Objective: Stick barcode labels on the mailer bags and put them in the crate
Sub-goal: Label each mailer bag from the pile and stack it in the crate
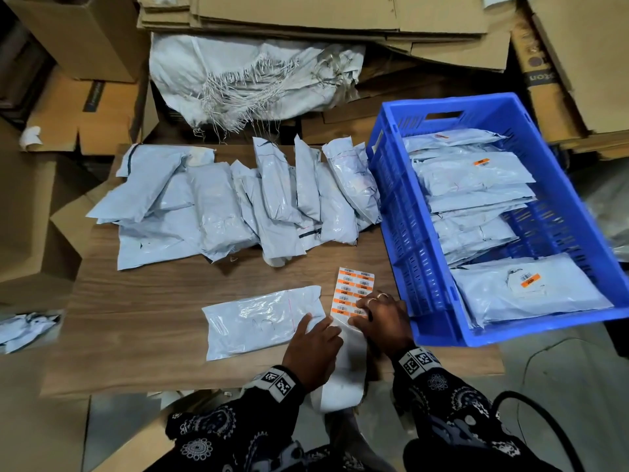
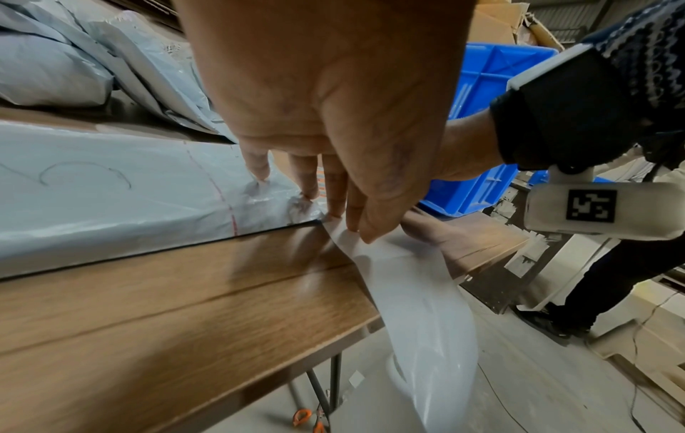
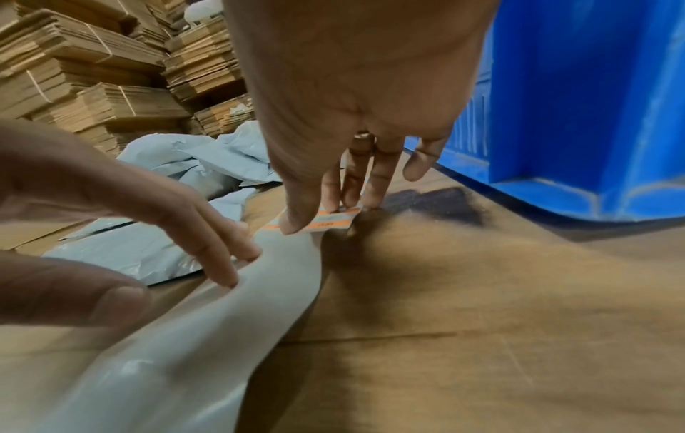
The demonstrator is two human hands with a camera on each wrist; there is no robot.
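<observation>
a single grey mailer bag [image 1: 263, 321] lies flat on the wooden table [image 1: 143, 335] near its front edge, with no label showing on it and a faint pen scribble on its face. just right of it lies the label sheet [image 1: 354, 291], two columns of orange-and-white barcode labels; the print is too small to read. its bare white backing strip [image 1: 343, 376] trails off the table's front edge toward the floor.

the left hand [image 1: 313, 349] rests with straight fingers, holding nothing; the fingertips [image 2: 259, 172] press on the bag's right end and on the strip. the right hand [image 1: 381, 321] has its thumb and fingers closed on the near end of the label sheet, apparently pinching the edge of one label, though the wrist view is blurred there.

to the right, the blue crate [image 1: 401, 212] stands on the table, holding a stack of mailer bags; three of them show an orange barcode label, the nearest one [image 1: 529, 279] on the front bag.

behind the single bag, a pile of unlabelled mailer bags [image 1: 238, 202] spreads across the back of the table. beyond lie a frayed white woven sack [image 1: 252, 73] and flattened cardboard boxes [image 1: 306, 11].
</observation>
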